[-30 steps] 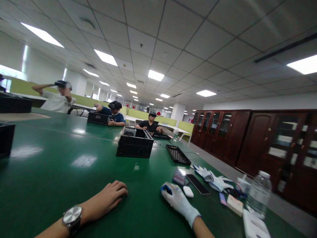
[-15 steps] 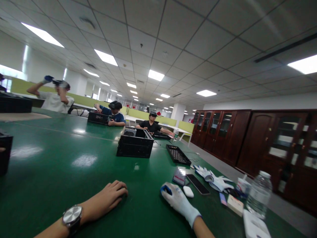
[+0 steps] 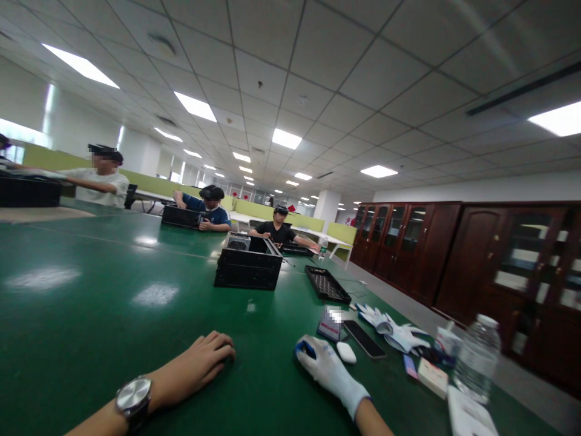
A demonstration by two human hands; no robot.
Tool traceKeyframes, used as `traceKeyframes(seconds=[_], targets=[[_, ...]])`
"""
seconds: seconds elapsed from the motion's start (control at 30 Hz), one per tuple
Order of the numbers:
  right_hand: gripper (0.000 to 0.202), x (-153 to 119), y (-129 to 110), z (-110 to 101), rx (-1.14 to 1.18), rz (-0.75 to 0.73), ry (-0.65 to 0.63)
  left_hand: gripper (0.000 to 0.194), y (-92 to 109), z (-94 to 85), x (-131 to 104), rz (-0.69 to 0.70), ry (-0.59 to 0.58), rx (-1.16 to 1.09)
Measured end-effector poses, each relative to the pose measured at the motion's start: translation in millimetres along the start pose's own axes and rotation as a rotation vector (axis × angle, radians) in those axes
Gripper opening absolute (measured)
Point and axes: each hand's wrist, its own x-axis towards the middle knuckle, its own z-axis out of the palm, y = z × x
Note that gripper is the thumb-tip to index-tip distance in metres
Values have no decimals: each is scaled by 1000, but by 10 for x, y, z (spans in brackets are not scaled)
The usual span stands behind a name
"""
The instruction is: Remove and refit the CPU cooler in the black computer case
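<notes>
My left hand (image 3: 200,363) is bare and rests palm down on the green tabletop (image 3: 181,327), its fingers stretched out and slightly apart. A silver-faced watch (image 3: 134,396) sits on that wrist. To the right, my right hand (image 3: 324,369) wears a white glove with blue-coated fingertips. It lies on the table with its fingers loosely bent and a gap beside the thumb; no object shows in it. Just beyond it stand a small grey box (image 3: 330,327) with a pink band and a rounded white case (image 3: 346,352). A dark phone (image 3: 364,339) lies next to these.
An open black computer case (image 3: 248,266) stands ahead, with a black tray-like panel (image 3: 327,283) to its right. White gloves (image 3: 394,330), a small carton (image 3: 433,376) and a water bottle (image 3: 477,357) line the right side. Several people sit around the table with black cases.
At the far left, a person in a white shirt has lowered raised arms from the head and now reaches toward a black case. My hands have stayed in place.
</notes>
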Motion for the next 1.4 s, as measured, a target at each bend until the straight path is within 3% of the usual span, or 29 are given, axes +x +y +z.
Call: traceKeyframes(seconds=[0.53,0.93,1.2,1.4], targets=[[26,-16,12,-46,-33,-80,-28,34,57,-46,-7,-30,-44,12],[29,-6,54,27,-41,-35,-58,36,68,-47,1,-28,-48,20],[33,6,78,46,-51,-2,-161,35,95,-67,-7,-40,-53,5],[32,4,80,41,39,30,-130,36,145,-107,-5,-61,-68,17]])
